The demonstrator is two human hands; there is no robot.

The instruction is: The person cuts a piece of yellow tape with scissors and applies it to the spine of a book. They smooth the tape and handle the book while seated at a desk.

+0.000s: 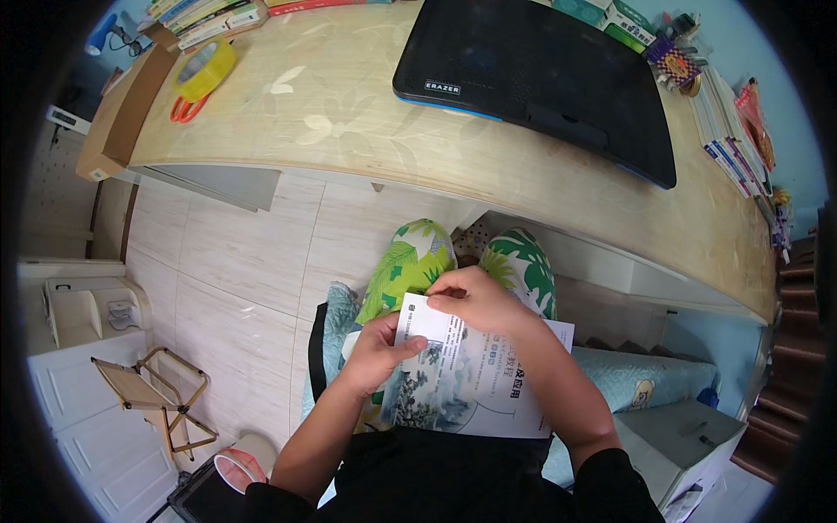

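Observation:
A white paperback book (484, 408), with a misty landscape picture and printed writing on its cover, lies across the person's lap. My left hand (378, 356) grips its left edge, thumb on top of the cover and fingers underneath. My right hand (484, 301) reaches over the book to its upper left corner, thumb and forefinger pinched together at the edge. Whether a thin sheet or film sits between those fingertips is too small to tell. My right forearm hides part of the cover. Leaf-patterned trousers (418, 252) show beyond the book.
A wooden desk (340, 140) spans the front, bearing a black laptop cooling pad (523, 78), a roll of yellow tape (204, 68), red-handled scissors (188, 110) and a cardboard box (124, 111). At left are a folding stool (157, 399) and a waste bin (245, 464); a cabinet (680, 431) stands right.

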